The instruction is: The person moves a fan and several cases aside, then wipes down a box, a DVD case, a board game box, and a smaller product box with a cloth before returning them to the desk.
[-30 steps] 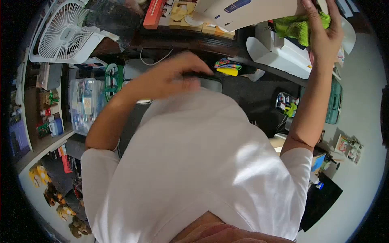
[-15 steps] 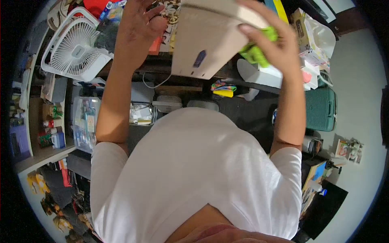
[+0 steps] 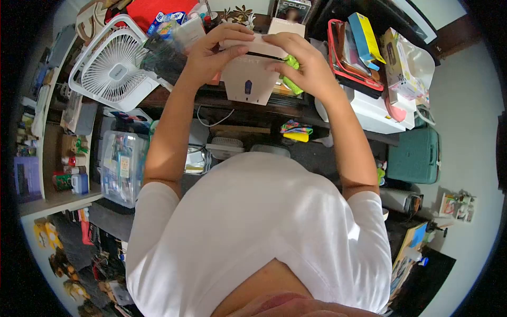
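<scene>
A pale beige box (image 3: pixel 248 84) with a small dark blue picture on its front is at the edge of the desk, in the top middle of the head view. A dark gap runs below its lid (image 3: pixel 257 46). My left hand (image 3: pixel 219 53) grips the lid's left side, fingers over the top and thumb at the gap. On the right side, my right hand (image 3: pixel 303 61) has its fingertips on the lid and its thumb close to the box front. Beside the right thumb lies a bright green object (image 3: pixel 292 79), partly hidden. The box's inside does not show.
A white fan (image 3: pixel 116 76) stands at the left. To the right are a red-edged case (image 3: pixel 338 47), a blue and yellow box (image 3: pixel 364 39) and a tissue box (image 3: pixel 404 63). A white cable (image 3: pixel 214 122) hangs below the desk edge (image 3: pixel 211 98).
The box has gone from tilted and close to me to farther back and more level. My left hand, earlier off the box with fingers apart, has come onto the lid.
</scene>
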